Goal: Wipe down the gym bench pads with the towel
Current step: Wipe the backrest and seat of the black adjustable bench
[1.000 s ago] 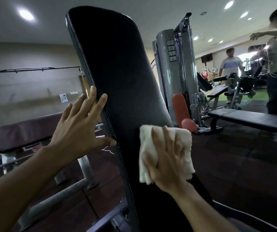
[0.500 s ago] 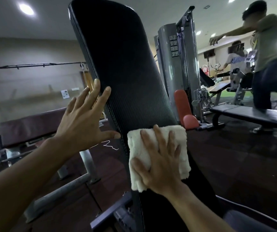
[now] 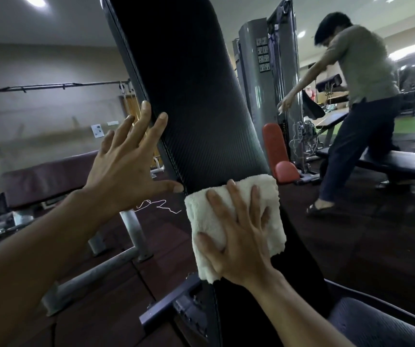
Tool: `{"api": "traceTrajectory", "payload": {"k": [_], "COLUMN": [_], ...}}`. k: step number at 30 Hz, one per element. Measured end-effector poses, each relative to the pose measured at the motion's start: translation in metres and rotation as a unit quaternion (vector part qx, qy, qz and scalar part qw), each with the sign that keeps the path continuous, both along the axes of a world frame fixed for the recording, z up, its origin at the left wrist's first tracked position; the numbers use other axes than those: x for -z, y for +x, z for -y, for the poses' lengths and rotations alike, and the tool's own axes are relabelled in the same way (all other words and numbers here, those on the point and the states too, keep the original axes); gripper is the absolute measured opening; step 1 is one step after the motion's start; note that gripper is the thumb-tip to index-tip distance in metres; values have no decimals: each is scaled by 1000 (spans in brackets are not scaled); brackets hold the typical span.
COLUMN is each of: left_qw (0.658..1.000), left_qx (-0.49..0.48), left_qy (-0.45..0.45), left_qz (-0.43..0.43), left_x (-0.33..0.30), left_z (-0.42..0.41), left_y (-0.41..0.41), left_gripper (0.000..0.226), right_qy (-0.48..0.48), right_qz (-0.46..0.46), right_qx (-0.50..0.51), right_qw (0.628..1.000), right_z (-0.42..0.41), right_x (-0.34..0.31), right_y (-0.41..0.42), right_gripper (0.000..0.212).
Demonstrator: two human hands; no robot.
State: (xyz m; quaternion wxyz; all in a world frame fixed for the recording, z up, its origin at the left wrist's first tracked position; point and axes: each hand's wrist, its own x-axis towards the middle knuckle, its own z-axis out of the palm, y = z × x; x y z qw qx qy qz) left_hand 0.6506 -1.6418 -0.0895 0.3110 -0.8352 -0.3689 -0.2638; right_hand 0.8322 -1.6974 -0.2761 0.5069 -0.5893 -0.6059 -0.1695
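Observation:
A tall black back pad of an incline bench stands steeply upright in the middle of the head view. My right hand presses a folded white towel flat against the pad's lower part, fingers spread. My left hand rests against the pad's left edge with straight spread fingers, the thumb touching the stitched seam. The bench's dark seat pad shows at the bottom right.
A person leans over a flat black bench at the right. A grey cable machine with red pads stands behind. Another maroon bench on a metal frame is at the left. The floor is dark rubber.
My right hand has slid the towel down and left along the pad. The left hand stays on the pad's edge. The person at the right has moved closer and bent over the flat bench.

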Motion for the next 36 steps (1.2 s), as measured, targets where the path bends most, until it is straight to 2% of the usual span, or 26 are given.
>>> {"api": "traceTrajectory", "payload": {"k": [2,7,10,13,16,18,21,24,29,33,36], "left_qw": [1000,1000,1000,998,996,996,995,994,994,996,996], "left_qx": [1,-7,16,46,45,43,46,43,36,48,45], "left_qy": [-4,-5,8,27,27,34,41,41,39,21,19], "left_qz": [2,-2,-4,-34,-71,-77,-81,-87,-90,-72,-71], "left_x": [0,1,12,34,57,66,72,76,81,85,86], "left_z": [2,6,13,18,19,19,21,21,19,18,16], "left_y": [0,1,1,-3,-5,-4,-1,0,4,7,7], "left_gripper": [130,127,118,114,107,103,103,105,111,112,113], "right_qy": [-2,9,-26,-42,-34,-27,-44,-58,-33,-53,-49], "right_qz": [-20,63,8,-43,22,58,7,-50,27,-59,-48], "right_qx": [17,3,-2,-10,-14,-14,-13,-9,-15,-3,-8], "right_qw": [1000,998,1000,998,999,998,999,997,999,997,998], "right_z": [6,3,1,12,20,15,10,17,17,15,21], "right_x": [9,21,1,15,51,50,35,45,62,51,72], "right_y": [-18,1,13,-11,-15,2,17,-3,15,17,3], "right_gripper": [79,83,80,80,80,78,76,77,75,74,77]}}
